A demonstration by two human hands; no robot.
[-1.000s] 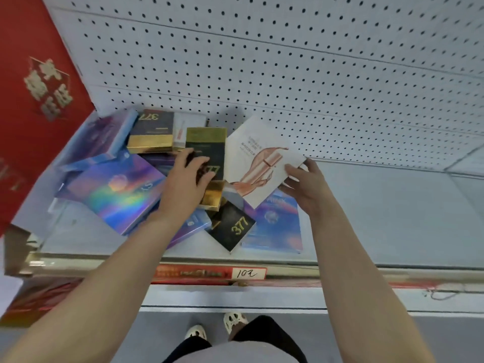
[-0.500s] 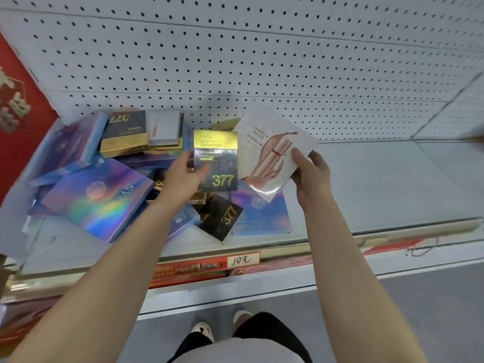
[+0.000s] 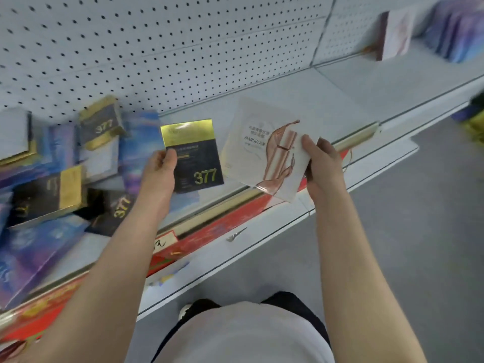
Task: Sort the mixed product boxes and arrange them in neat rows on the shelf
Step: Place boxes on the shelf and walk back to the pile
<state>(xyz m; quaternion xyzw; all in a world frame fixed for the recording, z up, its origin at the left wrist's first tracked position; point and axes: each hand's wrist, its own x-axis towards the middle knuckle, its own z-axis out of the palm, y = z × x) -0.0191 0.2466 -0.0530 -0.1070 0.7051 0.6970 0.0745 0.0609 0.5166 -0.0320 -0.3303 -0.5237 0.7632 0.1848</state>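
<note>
My left hand (image 3: 159, 171) grips a black and gold box marked 377 (image 3: 195, 155) by its left edge, lifted above the shelf (image 3: 288, 100). My right hand (image 3: 319, 163) holds a white box with a rose-gold print (image 3: 262, 150) by its right edge, face up over the shelf's front rail. A mixed pile lies at the left: more black and gold 377 boxes (image 3: 99, 127) and holographic blue-purple boxes (image 3: 39, 252), overlapping at odd angles.
White pegboard (image 3: 157, 48) backs the shelf. On the far right section stand an upright white box (image 3: 395, 35) and several purple boxes (image 3: 458, 30). A red price strip (image 3: 209, 231) runs along the shelf front. Grey floor lies at the right.
Both hands have lifted their boxes off the pile and carried them to the right. The view has swung right, bringing the far shelf section into sight.
</note>
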